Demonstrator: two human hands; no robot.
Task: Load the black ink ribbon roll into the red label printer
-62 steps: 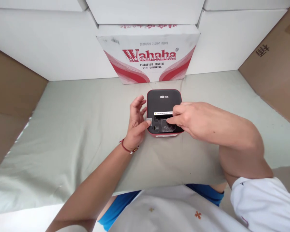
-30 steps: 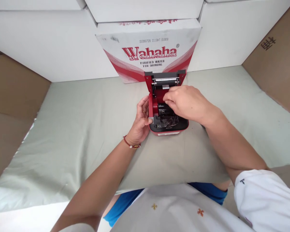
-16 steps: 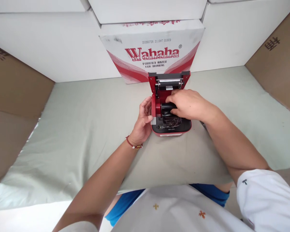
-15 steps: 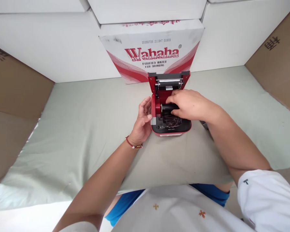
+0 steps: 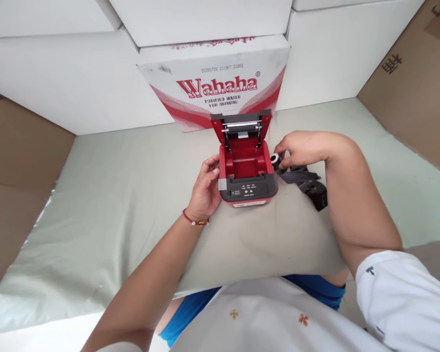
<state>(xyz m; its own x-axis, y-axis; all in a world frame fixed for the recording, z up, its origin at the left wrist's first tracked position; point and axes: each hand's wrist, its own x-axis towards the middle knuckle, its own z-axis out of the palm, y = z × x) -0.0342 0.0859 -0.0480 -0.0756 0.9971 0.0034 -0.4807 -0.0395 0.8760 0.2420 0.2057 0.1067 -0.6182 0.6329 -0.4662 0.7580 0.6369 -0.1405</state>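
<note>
A small red and black printer (image 5: 246,185) sits on the grey-green cloth (image 5: 132,195) with its lid (image 5: 241,126) swung up and its red paper bay bare. My left hand (image 5: 204,188) rests against the printer's left side, fingers curled on its edge. Just right of the printer, my right hand (image 5: 300,147) pinches a dark roll (image 5: 275,159) with a white core. A strip of dark crinkled film (image 5: 304,180) trails from the roll across the cloth under my right forearm.
A red and white Wahaha water carton (image 5: 216,83) stands directly behind the printer. White boxes (image 5: 73,83) form the back wall. Brown cardboard boxes flank the left (image 5: 18,166) and right (image 5: 414,83) sides. My white shirt fills the bottom edge.
The printer's lid went from closed to open. My right hand reached into the bay, took the dark roll and lifted it out to the right, film trailing. My left hand stayed on the printer.
</note>
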